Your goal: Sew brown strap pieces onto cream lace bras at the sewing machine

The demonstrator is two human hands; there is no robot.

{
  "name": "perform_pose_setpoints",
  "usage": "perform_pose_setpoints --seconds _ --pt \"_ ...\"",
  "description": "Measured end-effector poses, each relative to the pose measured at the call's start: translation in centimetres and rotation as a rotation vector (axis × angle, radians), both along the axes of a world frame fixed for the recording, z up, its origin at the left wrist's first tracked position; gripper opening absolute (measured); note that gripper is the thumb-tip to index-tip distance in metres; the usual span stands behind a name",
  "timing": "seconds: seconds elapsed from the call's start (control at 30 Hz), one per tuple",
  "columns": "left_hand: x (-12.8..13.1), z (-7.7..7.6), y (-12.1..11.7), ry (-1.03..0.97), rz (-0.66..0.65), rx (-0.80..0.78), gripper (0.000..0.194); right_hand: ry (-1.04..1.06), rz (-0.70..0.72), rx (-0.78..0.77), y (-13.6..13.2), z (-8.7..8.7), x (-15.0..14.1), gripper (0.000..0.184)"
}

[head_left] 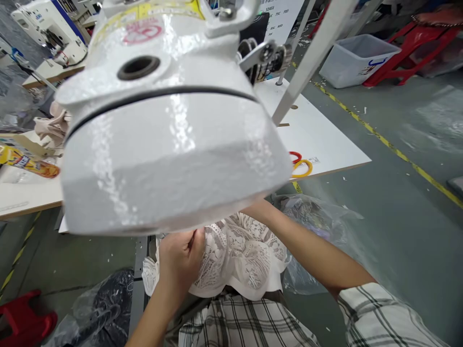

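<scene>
A big white sewing machine head [170, 130] fills the upper middle of the view and hides the work area below it. Under its front edge my left hand [181, 258] is closed on a piece of white lace fabric [242, 255], pinching its left edge. The lace hangs down over my lap. My right forearm [307, 246] reaches in from the lower right, and its hand is hidden behind the machine head.
A white table [318, 135] holds scissors with red and yellow handles [302, 164]. Clear plastic bags [318, 221] lie beside my right arm, a dark bag [104, 303] at lower left. A white bin [356, 58] and red stool [412, 48] stand behind a yellow floor line.
</scene>
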State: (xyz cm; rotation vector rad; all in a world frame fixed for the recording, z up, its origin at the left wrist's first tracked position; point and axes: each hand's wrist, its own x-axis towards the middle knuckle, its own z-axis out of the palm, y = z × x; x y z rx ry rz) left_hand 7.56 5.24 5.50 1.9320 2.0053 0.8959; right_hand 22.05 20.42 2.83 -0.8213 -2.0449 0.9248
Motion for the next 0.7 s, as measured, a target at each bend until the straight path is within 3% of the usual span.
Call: perform_pose_setpoints --seconds 0.27,0.7 --pt "0.14 0.03 0.08 0.062 0.008 0.046 0.025 0.009 -0.009 -0.027 -0.02 0.86 0.14 0.011" --pt "-0.14 -0.16 -0.37 0.168 0.035 0.050 0.025 0.114 -0.029 -0.049 -0.51 0.17 -0.07 0.011"
